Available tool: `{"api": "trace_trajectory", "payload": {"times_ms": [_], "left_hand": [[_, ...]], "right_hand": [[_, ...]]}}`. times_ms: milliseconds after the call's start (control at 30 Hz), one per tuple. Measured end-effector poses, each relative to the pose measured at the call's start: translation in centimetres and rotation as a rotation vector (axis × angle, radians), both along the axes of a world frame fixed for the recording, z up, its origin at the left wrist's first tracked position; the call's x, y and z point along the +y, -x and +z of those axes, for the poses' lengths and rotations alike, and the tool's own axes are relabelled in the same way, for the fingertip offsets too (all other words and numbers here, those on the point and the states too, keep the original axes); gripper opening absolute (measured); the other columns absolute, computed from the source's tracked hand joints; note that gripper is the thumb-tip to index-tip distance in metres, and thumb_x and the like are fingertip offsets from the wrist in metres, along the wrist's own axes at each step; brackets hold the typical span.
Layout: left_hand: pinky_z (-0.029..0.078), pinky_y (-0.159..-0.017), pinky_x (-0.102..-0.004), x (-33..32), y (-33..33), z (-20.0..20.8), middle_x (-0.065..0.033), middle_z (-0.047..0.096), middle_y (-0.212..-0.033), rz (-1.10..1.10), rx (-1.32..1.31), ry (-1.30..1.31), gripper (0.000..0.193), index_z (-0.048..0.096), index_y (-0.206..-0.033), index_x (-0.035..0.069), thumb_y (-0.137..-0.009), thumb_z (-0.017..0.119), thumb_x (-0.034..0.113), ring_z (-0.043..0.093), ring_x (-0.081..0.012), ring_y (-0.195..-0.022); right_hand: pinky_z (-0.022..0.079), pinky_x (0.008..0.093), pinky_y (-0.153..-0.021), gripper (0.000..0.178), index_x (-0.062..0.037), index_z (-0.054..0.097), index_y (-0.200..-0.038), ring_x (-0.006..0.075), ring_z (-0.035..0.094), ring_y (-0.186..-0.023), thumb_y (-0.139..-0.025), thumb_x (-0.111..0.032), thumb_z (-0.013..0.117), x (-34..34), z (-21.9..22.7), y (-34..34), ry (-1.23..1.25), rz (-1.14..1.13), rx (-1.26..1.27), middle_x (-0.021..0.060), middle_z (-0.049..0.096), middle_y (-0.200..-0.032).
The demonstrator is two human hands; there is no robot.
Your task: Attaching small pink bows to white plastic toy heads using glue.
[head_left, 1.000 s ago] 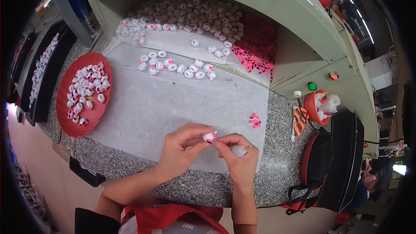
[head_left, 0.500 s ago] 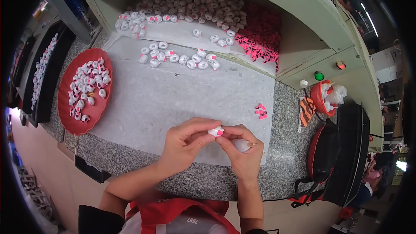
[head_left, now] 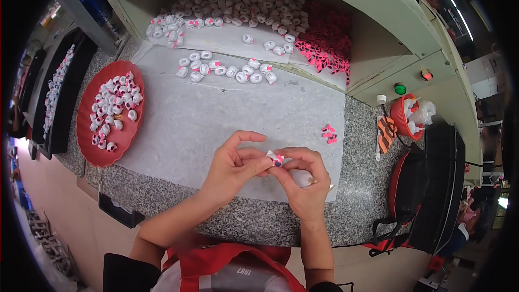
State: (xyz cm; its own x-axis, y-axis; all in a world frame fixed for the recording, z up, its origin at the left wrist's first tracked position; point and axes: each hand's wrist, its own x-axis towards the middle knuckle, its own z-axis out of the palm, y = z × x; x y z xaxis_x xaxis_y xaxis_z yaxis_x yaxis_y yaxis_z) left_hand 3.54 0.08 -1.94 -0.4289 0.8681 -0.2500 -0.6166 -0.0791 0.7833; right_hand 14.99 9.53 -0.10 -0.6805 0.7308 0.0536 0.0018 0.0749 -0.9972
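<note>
Piece (head_left: pixel 276 159), small and white with pink and black markings, is pinched at the fingertips of both hands, above the paper sheet (head_left: pixel 189 113) near the front edge of the granite worktop (head_left: pixel 354 184). Left hand (head_left: pixel 227 167) grips it by the thumb and bent fingers, index finger raised. Right hand (head_left: pixel 305 192) grips its other side, a white bottle (head_left: pixel 300 177) tucked against the palm. From where I stand: red tray (head_left: pixel 121 139) of similar pieces at left; loose pink parts (head_left: pixel 332 139) on the paper at right.
</note>
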Motion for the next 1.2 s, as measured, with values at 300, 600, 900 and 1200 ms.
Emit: {"api": "trace_trajectory", "payload": {"times_ms": [300, 600, 900, 1200], "left_hand": [[0.051, -0.072, -0.0252, -0.6, -0.4, -0.2, -0.0129, 0.060, -0.089, -0.050, 0.500, -0.076, 0.026, 0.049, -0.099, -0.004, -0.075, 0.058, -0.009, 0.061, -0.0183, -0.084], [0.051, -0.066, -0.0241, -0.6, -0.5, 0.7, -0.0115, 0.062, -0.084, -0.001, 0.483, -0.080, 0.024, 0.052, -0.095, -0.002, -0.073, 0.063, -0.005, 0.062, -0.0148, -0.077], [0.052, -0.064, -0.0259, -0.6, -0.3, 0.4, -0.0116, 0.062, -0.080, 0.026, 0.497, -0.038, 0.026, 0.051, -0.096, -0.003, -0.073, 0.062, -0.005, 0.062, -0.0150, -0.073], [0.052, -0.065, -0.0274, -0.7, -0.2, 0.2, -0.0112, 0.061, -0.075, 0.001, 0.398, -0.015, 0.025, 0.048, -0.096, -0.003, -0.074, 0.060, -0.005, 0.061, -0.0148, -0.071]], "right_hand": [[0.045, 0.0230, -0.050, 0.017, 0.0013, 0.055, -0.084, 0.0146, 0.055, -0.061, -0.071, 0.001, 0.065, 1.0, -1.1, -0.7, 0.191, 0.092, 0.137, 0.0162, 0.059, -0.086], [0.044, 0.0236, -0.047, 0.016, 0.0005, 0.053, -0.080, 0.0154, 0.055, -0.055, -0.074, -0.008, 0.065, 0.9, -1.9, -0.3, 0.422, 0.084, 0.150, 0.0146, 0.059, -0.081], [0.041, 0.0208, -0.047, 0.014, 0.0013, 0.055, -0.087, 0.0111, 0.053, -0.055, -0.078, -0.007, 0.061, 0.5, -2.2, 0.4, 0.456, 0.089, 0.150, 0.0097, 0.060, -0.075], [0.041, 0.0222, -0.047, 0.012, 0.0002, 0.052, -0.079, 0.0113, 0.052, -0.054, -0.078, -0.008, 0.061, 0.1, -2.7, 0.4, 0.404, 0.037, 0.166, 0.0110, 0.059, -0.075]]}}
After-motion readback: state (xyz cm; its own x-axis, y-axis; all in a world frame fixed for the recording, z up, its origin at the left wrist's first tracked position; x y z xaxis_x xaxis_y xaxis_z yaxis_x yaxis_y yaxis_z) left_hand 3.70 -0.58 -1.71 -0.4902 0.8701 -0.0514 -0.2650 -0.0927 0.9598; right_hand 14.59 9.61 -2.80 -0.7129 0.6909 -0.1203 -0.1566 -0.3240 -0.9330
